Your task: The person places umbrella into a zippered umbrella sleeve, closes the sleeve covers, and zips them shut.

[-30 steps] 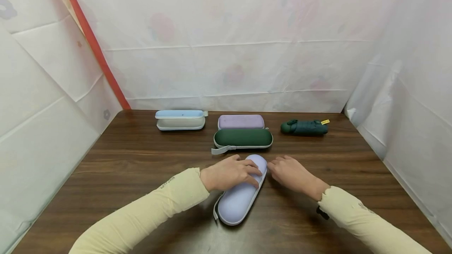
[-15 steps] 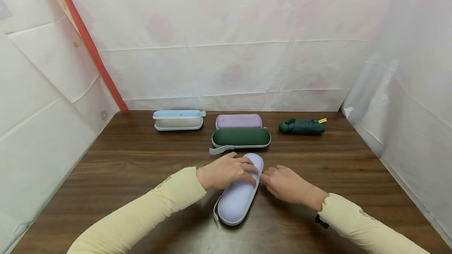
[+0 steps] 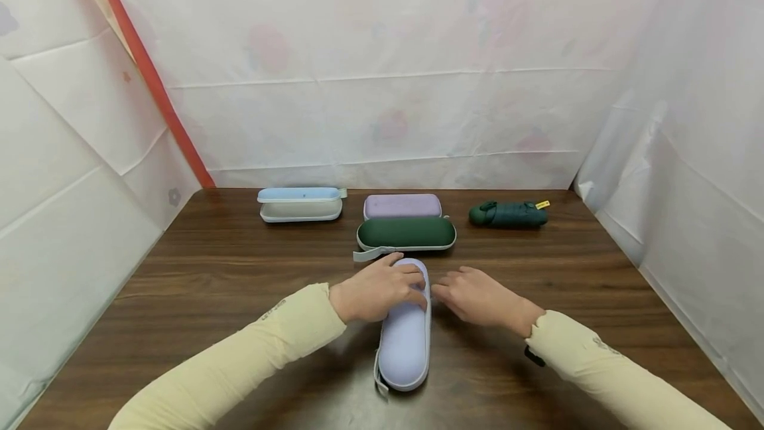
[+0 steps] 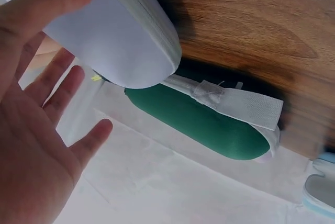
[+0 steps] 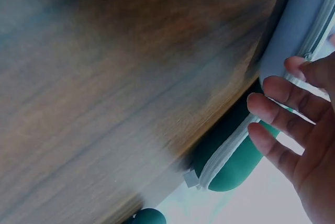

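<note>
A lavender zippered hard case (image 3: 403,350) lies closed on the table, its long side pointing away from me, with a wrist strap at its near end. My left hand (image 3: 377,289) holds it from the left, fingers curved over the top near the far end. In the left wrist view the thumb lies along the case (image 4: 112,35). My right hand (image 3: 479,297) is at the case's right edge, thumb and index finger at the zipper. A small zipper pull (image 5: 308,55) shows right by the thumb in the right wrist view; the fingertips' grip on it is partly hidden.
Just beyond lies a green zippered case (image 3: 407,233) with a grey strap, and behind it a purple case (image 3: 402,205). A light blue case (image 3: 300,204) stands open at the back left. A folded dark green umbrella (image 3: 509,214) lies at the back right.
The lavender case has turned from slanting to nearly straight ahead, its far end swinging left. My right hand has moved left and slightly nearer along its edge; my left hand stays on top.
</note>
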Motion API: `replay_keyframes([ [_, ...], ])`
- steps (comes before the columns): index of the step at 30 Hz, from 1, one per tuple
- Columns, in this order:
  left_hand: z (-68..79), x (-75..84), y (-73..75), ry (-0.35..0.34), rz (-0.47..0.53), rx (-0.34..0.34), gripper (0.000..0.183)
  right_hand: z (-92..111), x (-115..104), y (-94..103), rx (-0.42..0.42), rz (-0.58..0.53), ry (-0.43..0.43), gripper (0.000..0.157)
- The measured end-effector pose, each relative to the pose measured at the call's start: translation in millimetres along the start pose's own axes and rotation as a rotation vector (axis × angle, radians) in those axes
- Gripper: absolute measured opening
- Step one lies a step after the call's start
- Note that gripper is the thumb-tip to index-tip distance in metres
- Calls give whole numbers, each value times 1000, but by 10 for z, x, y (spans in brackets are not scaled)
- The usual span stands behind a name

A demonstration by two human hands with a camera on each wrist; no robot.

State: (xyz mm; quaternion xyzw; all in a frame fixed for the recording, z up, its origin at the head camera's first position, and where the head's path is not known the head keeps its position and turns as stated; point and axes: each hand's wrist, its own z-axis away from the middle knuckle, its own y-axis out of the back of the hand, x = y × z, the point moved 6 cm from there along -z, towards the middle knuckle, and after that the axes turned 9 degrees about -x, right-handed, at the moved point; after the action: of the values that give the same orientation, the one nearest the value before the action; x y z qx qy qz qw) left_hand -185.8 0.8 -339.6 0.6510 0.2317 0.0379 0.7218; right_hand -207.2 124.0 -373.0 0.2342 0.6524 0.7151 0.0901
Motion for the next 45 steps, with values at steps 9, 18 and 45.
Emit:
replay_keyframes([
  [9, 58, -58, -92, 6, 100, -54, 57, -115, 44, -7, 41, -20, 3, 9],
  [18, 89, -77, -69, 4, 67, -32, 67, -128, 32, 4, 36, 18, 12, 8],
  [45, 165, -159, -139, 145, 66, 81, 60, 299, 19, -138, -28, -64, 1, 6],
])
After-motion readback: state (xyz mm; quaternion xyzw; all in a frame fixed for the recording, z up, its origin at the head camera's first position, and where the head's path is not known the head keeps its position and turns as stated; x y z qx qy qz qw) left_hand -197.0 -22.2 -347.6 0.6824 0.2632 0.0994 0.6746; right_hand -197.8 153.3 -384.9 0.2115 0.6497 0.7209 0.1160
